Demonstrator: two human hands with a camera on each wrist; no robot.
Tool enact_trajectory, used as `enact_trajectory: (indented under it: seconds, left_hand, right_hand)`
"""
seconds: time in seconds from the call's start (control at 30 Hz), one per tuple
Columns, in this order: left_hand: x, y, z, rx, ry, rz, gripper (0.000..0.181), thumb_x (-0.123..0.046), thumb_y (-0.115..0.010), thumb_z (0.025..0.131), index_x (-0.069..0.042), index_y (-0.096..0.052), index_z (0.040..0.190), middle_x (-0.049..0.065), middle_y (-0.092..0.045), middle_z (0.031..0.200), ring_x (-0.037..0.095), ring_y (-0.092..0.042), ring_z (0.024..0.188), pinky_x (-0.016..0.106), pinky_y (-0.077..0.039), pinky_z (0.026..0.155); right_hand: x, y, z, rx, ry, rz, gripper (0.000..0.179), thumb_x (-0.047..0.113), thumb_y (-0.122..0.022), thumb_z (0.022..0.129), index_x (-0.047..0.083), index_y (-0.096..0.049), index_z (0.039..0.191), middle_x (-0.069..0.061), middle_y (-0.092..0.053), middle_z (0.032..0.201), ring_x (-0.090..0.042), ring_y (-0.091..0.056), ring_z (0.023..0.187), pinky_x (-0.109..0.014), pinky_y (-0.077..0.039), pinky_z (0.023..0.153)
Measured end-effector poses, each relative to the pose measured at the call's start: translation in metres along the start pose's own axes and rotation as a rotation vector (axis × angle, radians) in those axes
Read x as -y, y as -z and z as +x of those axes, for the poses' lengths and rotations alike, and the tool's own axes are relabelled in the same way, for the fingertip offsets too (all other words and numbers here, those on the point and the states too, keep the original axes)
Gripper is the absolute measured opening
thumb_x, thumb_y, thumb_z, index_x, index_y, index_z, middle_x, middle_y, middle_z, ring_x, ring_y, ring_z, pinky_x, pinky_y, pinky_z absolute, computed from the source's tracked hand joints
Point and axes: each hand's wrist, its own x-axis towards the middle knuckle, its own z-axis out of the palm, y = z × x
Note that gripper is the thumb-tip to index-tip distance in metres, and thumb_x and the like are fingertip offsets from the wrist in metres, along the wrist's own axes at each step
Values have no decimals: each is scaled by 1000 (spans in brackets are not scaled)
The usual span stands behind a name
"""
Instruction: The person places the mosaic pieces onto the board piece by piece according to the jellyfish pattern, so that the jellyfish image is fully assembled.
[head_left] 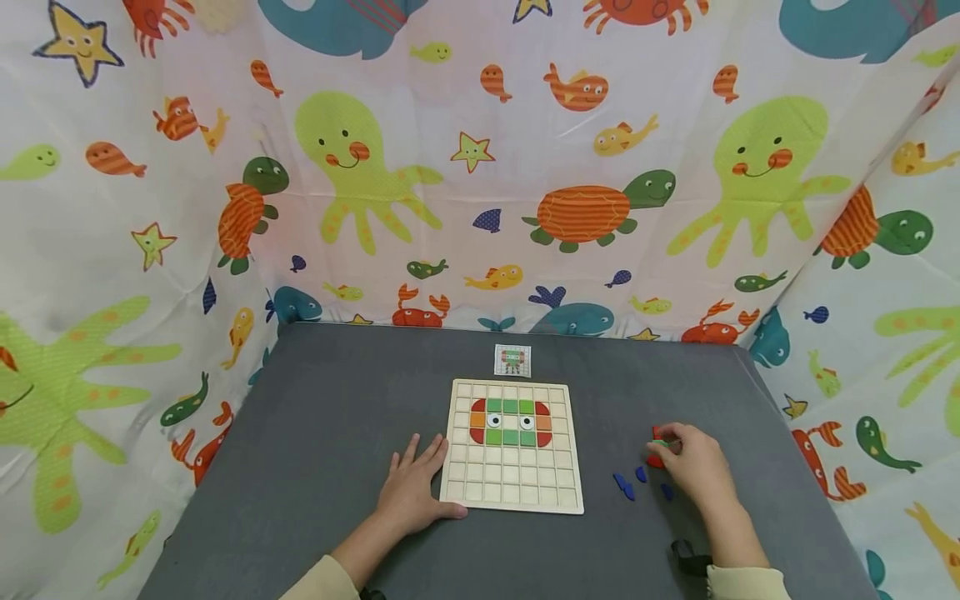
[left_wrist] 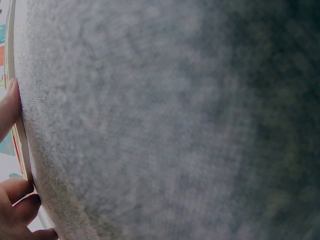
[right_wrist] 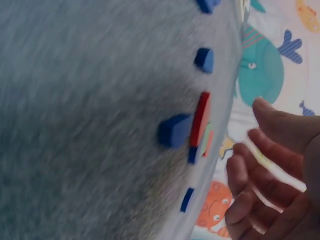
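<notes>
A wooden grid board (head_left: 510, 476) lies on the dark table, with red, orange, green and eye-patterned tiles (head_left: 511, 422) set in its upper half. My left hand (head_left: 414, 493) rests spread at the board's left edge, thumb at the lower-left corner; its fingertips show along the edge in the left wrist view. To the right of the board, my right hand (head_left: 699, 468) hovers over a little group of red and green pieces. The right wrist view shows a red piece (right_wrist: 200, 119) there, with thumb and loosely bent fingers (right_wrist: 270, 175) apart and nothing visible between them.
Several blue pieces (head_left: 624, 486) lie between the board and my right hand. Behind the board is a small picture card (head_left: 513, 361) with a coloured figure on a grid. A sea-animal patterned curtain (head_left: 480, 183) hangs around the table's back and sides.
</notes>
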Motion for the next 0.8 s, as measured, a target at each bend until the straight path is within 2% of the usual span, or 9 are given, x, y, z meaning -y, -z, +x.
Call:
enact_trajectory:
  seconds: [0.13,0.33,0.5,0.63,0.7,0.8]
  left_hand:
    - [0,0,0,-1,-1,-2,120,-66,-86,63,-15,-36,159,2,-32,165,38,-12,156,67,-14,120]
    - [0,0,-1,-3,0,-7,119,-65,-86,63,-15,-35,159,3,-32,165,38,-12,156,67,-14,120]
    - [0,0,0,-6,-1,-13,119,-65,-87,63,-16,-35,159,2,-32,165,38,-12,156,66,-13,120]
    - [0,0,0,-5,0,-12,119,-66,-86,63,-16,-35,159,2,-32,165,37,-12,156,66,-14,120]
    - [0,0,0,-5,-2,-13,119,-66,-86,63,-16,-36,159,2,-32,165,38,-12,156,67,-14,120]
    - [1,0,0,-9,-8,-15,119,-66,-87,62,-15,-36,158,2,-33,165,38,-13,156,67,-14,120]
  right_hand:
    - [-10,2,1,43,-80,-39,41,28,-75,91,-5,-66,114,-25,-67,107,-39,-65,92,-55,-54,77]
    - [-18,2,5,106,-163,-87,46,31,-74,91,-10,-61,107,-28,-65,98,-35,-62,81,-53,-52,71]
    - [-19,-2,7,111,-163,-90,41,32,-74,91,-6,-63,101,-21,-65,90,-30,-59,74,-46,-51,64]
    - [-16,-6,9,106,-154,-87,36,35,-73,92,2,-60,90,-10,-56,75,-24,-52,65,-35,-40,55]
    - [-15,-7,10,105,-151,-87,34,34,-72,93,3,-59,89,-8,-54,74,-23,-51,64,-34,-38,54]
    - [-14,-7,13,113,-157,-88,30,30,-71,93,1,-62,95,-11,-60,80,-24,-53,66,-35,-41,55]
